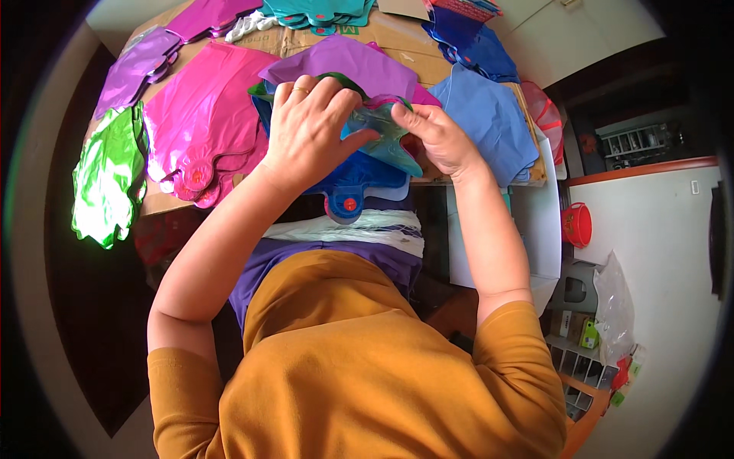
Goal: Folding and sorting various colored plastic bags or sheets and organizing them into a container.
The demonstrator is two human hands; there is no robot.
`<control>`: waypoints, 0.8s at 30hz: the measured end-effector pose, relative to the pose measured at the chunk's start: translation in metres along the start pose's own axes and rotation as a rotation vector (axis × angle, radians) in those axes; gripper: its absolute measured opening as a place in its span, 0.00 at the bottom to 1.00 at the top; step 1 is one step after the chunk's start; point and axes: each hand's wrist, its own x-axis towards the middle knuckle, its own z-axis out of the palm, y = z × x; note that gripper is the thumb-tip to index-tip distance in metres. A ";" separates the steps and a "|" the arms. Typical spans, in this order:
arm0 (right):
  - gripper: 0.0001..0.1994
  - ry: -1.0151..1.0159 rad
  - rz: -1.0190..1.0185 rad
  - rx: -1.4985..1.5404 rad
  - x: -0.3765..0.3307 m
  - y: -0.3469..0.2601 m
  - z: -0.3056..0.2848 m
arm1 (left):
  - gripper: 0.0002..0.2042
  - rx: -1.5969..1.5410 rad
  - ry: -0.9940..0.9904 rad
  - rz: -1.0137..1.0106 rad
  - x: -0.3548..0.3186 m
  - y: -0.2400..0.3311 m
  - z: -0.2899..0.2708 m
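Note:
Both my hands work a teal foil balloon (386,134), flat and uninflated, at the near edge of a cardboard-covered table (397,38). My left hand (310,126) grips its left side with the thumb pressed on top. At its upper right edge my right hand (436,138) pinches the foil. Beneath it lies a blue foil balloon (355,183) with a red valve spot, hanging over the table edge. A purple foil balloon (352,65) lies just behind my hands.
Flat foil balloons cover the table: magenta (199,115), green (107,176) hanging off the left edge, purple (138,69), teal (321,11) at the back, pale blue (489,115) and dark blue (466,38) at right. A red bucket (577,224) and shelves stand to the right.

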 end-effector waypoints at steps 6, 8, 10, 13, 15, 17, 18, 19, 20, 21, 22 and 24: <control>0.24 0.064 -0.087 0.169 0.003 0.000 0.007 | 0.25 -0.007 0.037 -0.024 0.000 0.007 0.004; 0.24 0.052 -0.083 0.216 -0.001 -0.007 0.012 | 0.27 0.011 0.027 -0.029 -0.001 0.005 0.004; 0.24 -0.023 -0.020 0.223 -0.002 -0.003 0.003 | 0.26 0.024 0.020 -0.014 -0.003 0.001 0.006; 0.22 -0.088 0.000 0.218 -0.003 -0.005 0.001 | 0.23 0.018 -0.014 -0.019 -0.003 -0.002 0.004; 0.19 -0.097 -0.017 0.134 -0.002 -0.003 0.001 | 0.19 -0.077 0.017 -0.057 -0.001 -0.004 0.003; 0.16 -0.089 -0.042 -0.025 0.002 0.004 -0.001 | 0.14 -0.130 0.012 -0.075 0.000 -0.009 0.003; 0.13 -0.033 -0.015 0.056 -0.001 -0.001 0.008 | 0.13 -0.136 -0.010 -0.073 0.000 -0.013 0.003; 0.13 -0.031 -0.023 0.005 0.003 0.006 0.002 | 0.11 -0.142 -0.032 -0.070 0.000 -0.015 0.002; 0.13 -0.029 -0.030 -0.046 0.009 0.019 -0.009 | 0.08 -0.168 -0.065 -0.119 0.001 -0.015 0.000; 0.13 -0.021 -0.046 -0.075 0.010 0.018 -0.008 | 0.08 -0.187 -0.079 -0.124 0.000 -0.017 -0.001; 0.13 -0.013 -0.062 -0.104 0.011 0.017 -0.006 | 0.08 -0.207 -0.092 -0.128 -0.001 -0.020 -0.001; 0.13 0.013 -0.101 -0.128 0.009 0.014 -0.002 | 0.08 -0.241 -0.087 -0.112 -0.003 -0.022 -0.001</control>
